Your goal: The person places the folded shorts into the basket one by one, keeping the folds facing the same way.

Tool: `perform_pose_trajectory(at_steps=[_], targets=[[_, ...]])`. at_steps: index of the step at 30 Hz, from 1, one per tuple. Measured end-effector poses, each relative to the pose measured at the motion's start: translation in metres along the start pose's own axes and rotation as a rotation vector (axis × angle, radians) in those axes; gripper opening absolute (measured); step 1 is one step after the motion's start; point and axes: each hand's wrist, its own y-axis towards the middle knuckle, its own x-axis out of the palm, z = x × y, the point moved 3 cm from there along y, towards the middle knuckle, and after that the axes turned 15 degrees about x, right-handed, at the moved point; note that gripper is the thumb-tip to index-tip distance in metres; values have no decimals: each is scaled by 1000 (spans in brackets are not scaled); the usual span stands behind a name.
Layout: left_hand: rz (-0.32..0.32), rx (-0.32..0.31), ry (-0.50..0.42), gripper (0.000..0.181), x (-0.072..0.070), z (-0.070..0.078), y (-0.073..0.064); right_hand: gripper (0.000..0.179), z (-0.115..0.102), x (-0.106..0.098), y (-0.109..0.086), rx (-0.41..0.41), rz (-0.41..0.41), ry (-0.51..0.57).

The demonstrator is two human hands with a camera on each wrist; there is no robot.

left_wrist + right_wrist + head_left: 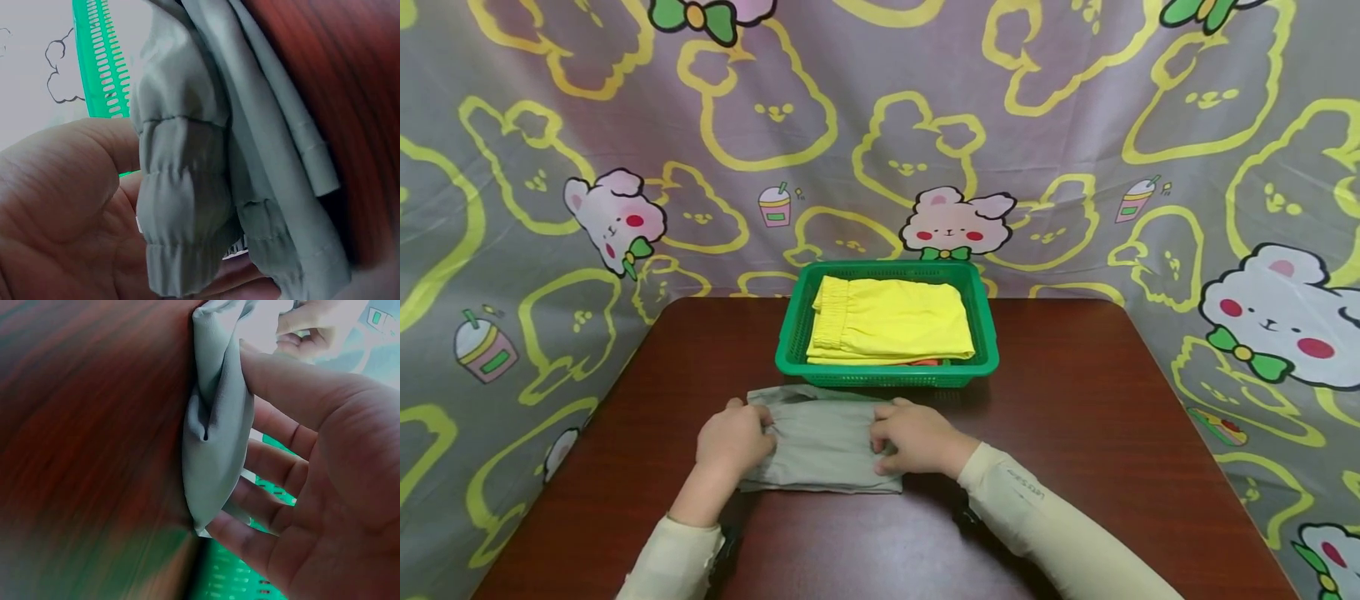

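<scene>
A folded pair of grey pants (pixel 823 442) lies on the table in front of the basket. Its gathered elastic waistband (pixel 184 206) shows at the left end, where my left hand (pixel 733 437) grips it, some fingers hidden behind the cloth. At the opposite end my right hand (pixel 917 437) holds the folded edge, thumb and fingers spread along it. In the right wrist view, the layers of the folded end (pixel 215 450) show from the side, the fingertips right at the cloth.
Behind the pants stands a green plastic basket (pixel 887 379) with perforated walls. Folded yellow pants (pixel 895 317) lie in it, with a bit of red cloth (pixel 925 362) below. The dark red-brown table (pixel 1060 392) ends at a patterned curtain (pixel 1045 125).
</scene>
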Motion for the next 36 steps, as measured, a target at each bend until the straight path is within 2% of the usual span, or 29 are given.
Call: perform_pose_trajectory(at_steps=[7, 20, 28, 33, 36], targets=[[6, 2, -2, 19, 4, 8, 1, 25, 9, -1, -7, 11, -9, 17], [32, 61, 15, 18, 7, 27, 8, 23, 29, -7, -20, 17, -42, 42], [51, 69, 20, 9, 10, 40, 10, 24, 39, -11, -28, 30, -44, 61], [58, 66, 20, 3, 13, 47, 13, 24, 47, -12, -33, 13, -34, 67], [61, 69, 16, 6, 15, 51, 14, 24, 50, -13, -35, -10, -29, 79]])
